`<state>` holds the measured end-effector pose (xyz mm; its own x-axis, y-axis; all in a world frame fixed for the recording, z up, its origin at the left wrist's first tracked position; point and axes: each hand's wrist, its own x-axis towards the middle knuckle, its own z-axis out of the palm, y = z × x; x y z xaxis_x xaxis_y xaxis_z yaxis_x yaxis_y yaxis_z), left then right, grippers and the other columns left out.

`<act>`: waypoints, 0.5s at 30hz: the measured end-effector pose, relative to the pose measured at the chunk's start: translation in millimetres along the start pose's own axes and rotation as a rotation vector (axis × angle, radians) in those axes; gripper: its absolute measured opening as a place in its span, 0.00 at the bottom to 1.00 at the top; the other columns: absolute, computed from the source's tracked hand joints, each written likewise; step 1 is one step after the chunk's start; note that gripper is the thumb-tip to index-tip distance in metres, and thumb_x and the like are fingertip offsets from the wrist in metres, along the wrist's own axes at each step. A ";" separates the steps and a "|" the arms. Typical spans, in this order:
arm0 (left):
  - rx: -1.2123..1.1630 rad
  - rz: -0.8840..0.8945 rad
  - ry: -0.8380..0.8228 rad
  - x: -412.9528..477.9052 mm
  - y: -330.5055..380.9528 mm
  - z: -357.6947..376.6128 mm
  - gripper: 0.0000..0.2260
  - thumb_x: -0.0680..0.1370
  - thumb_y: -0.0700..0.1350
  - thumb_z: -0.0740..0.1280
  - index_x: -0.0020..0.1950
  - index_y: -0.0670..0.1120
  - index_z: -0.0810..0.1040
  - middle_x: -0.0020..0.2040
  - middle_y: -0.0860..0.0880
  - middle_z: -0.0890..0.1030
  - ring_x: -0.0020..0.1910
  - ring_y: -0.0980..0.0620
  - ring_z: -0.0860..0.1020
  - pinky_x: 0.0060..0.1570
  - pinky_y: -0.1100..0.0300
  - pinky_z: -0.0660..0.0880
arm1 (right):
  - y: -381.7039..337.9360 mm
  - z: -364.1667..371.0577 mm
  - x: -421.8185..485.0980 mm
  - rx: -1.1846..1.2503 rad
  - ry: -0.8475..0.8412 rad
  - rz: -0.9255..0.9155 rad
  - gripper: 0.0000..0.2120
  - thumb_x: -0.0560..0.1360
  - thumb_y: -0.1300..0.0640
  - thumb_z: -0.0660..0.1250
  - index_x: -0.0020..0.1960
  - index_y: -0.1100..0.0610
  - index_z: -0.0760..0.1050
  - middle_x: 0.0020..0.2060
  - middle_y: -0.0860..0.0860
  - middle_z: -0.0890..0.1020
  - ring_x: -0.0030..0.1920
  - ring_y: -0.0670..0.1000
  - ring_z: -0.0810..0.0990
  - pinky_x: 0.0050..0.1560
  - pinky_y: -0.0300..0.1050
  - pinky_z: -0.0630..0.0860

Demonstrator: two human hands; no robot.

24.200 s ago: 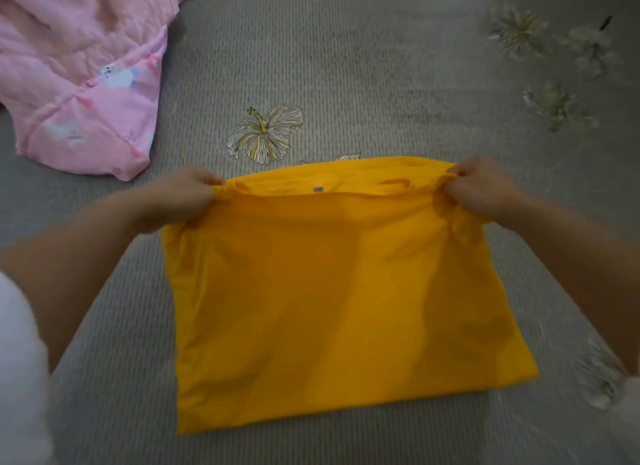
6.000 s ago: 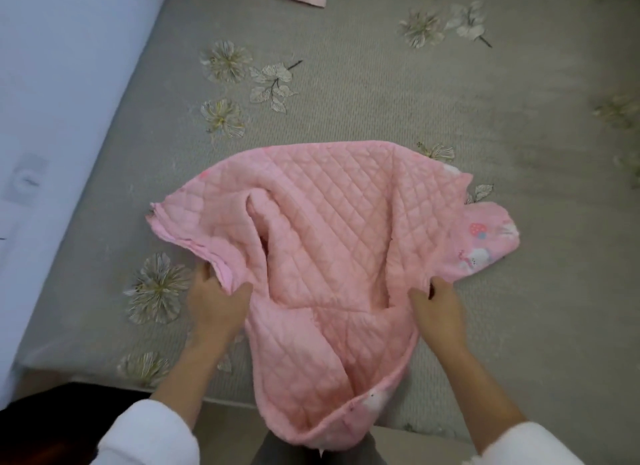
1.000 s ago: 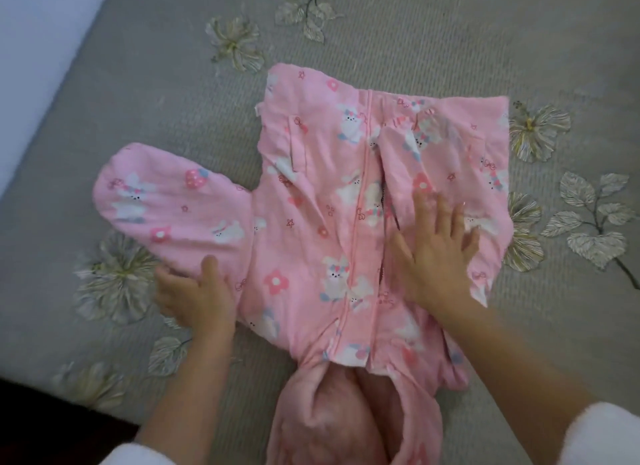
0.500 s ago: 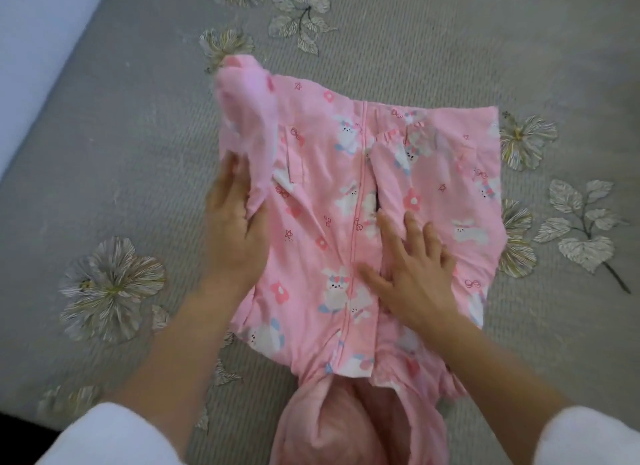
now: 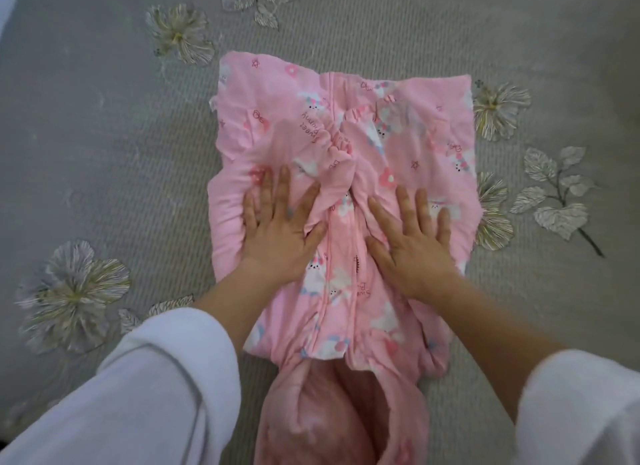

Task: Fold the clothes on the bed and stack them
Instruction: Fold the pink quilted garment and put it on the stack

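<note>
Jacket (image 5: 415, 118) pink, flat under L hand (image 5: 280, 246) & R hand (image 5: 412, 253); fingers spread, pressing.

One pink bunny-print garment (image 5: 408, 142), one grey flowered bed (image 5: 104, 135), two hands (left hand (image 5: 280, 237), right hand (image 5: 415, 248)) and two white sleeves (image 5: 138, 395).

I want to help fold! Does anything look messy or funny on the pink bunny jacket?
Nothing is torn or spilled. The pink jacket is only half folded: its hood flops open at the near end, lining showing, and the tucked-in sleeve cuffs bunch up along the middle. The left hand and right hand press flat on it.
</note>
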<state>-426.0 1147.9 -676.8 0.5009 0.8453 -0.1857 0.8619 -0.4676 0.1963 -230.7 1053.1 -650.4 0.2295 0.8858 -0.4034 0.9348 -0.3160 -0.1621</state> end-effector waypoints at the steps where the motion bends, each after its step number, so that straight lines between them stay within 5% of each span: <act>1: -0.004 -0.013 -0.034 1.4 1.3 -2.6 0.30 0.75 0.66 0.43 0.76 0.61 0.41 0.78 0.45 0.39 0.76 0.42 0.36 0.69 0.46 0.30 | -0.6 -4.8 0.5 0.001 -0.034 0.000 0.28 0.80 0.38 0.46 0.75 0.36 0.36 0.77 0.47 0.35 0.75 0.54 0.30 0.72 0.60 0.31; 5: -0.103 -0.020 -0.221 -1.1 6.4 -31.4 0.29 0.80 0.61 0.51 0.77 0.61 0.41 0.78 0.46 0.35 0.76 0.44 0.34 0.71 0.45 0.34 | -7.4 -29.4 -13.1 0.101 -0.072 -0.021 0.28 0.80 0.40 0.50 0.77 0.40 0.43 0.78 0.49 0.42 0.77 0.53 0.37 0.74 0.58 0.37; 10: -0.535 -0.129 0.179 -119.3 6.9 -41.9 0.25 0.80 0.54 0.53 0.75 0.48 0.61 0.72 0.40 0.62 0.72 0.45 0.59 0.71 0.55 0.51 | -9.8 -7.3 -115.3 0.300 0.326 -0.111 0.26 0.76 0.47 0.56 0.73 0.50 0.63 0.70 0.54 0.69 0.69 0.55 0.67 0.64 0.57 0.65; 15: -0.892 -0.487 0.068 -252.7 20.8 -19.7 0.24 0.75 0.57 0.56 0.68 0.48 0.66 0.61 0.47 0.73 0.60 0.54 0.70 0.65 0.51 0.66 | 2.9 42.4 -221.1 0.275 0.353 -0.248 0.28 0.76 0.54 0.57 0.75 0.46 0.56 0.71 0.56 0.64 0.68 0.59 0.66 0.60 0.58 0.67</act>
<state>-536.3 929.6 -606.9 0.0818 0.9183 -0.3873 0.5841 0.2707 0.7652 -290.2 841.9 -599.8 0.1317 0.9913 -0.0014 0.8779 -0.1172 -0.4643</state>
